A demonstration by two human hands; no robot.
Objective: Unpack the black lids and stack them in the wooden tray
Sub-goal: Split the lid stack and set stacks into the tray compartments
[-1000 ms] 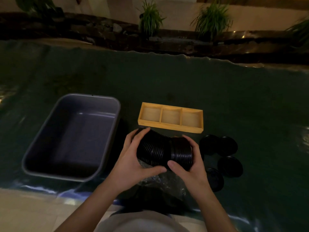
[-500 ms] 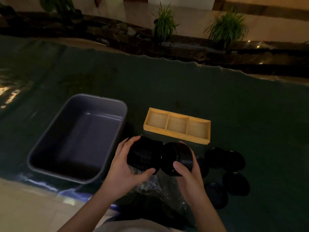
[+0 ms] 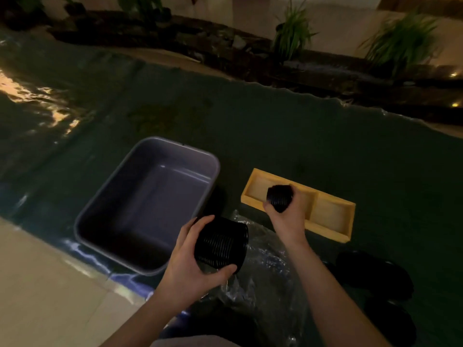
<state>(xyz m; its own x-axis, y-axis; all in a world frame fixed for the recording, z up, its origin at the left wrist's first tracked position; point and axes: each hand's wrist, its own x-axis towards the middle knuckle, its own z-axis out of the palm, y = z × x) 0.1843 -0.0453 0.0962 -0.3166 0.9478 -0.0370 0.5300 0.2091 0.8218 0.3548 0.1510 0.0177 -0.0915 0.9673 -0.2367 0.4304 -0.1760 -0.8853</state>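
My left hand (image 3: 190, 261) grips a large stack of black lids (image 3: 221, 245), held on its side above the crumpled clear plastic wrap (image 3: 263, 279). My right hand (image 3: 285, 216) holds a smaller stack of black lids (image 3: 279, 197) over the middle compartment of the wooden tray (image 3: 333, 214). The tray has three compartments; the left and right ones look empty, while the middle one is partly hidden by my hand. Several loose black lids (image 3: 375, 274) lie on the dark green cloth to the right.
A grey plastic tub (image 3: 147, 204) stands empty to the left of the tray. The dark green cloth (image 3: 300, 136) covers the table, whose near edge runs at lower left. Plants (image 3: 290, 33) and a dark ledge stand beyond the far edge.
The single long stack has been split in two. My right hand has carried the smaller part forward over the tray, while my left hand keeps the larger part near the plastic wrap.
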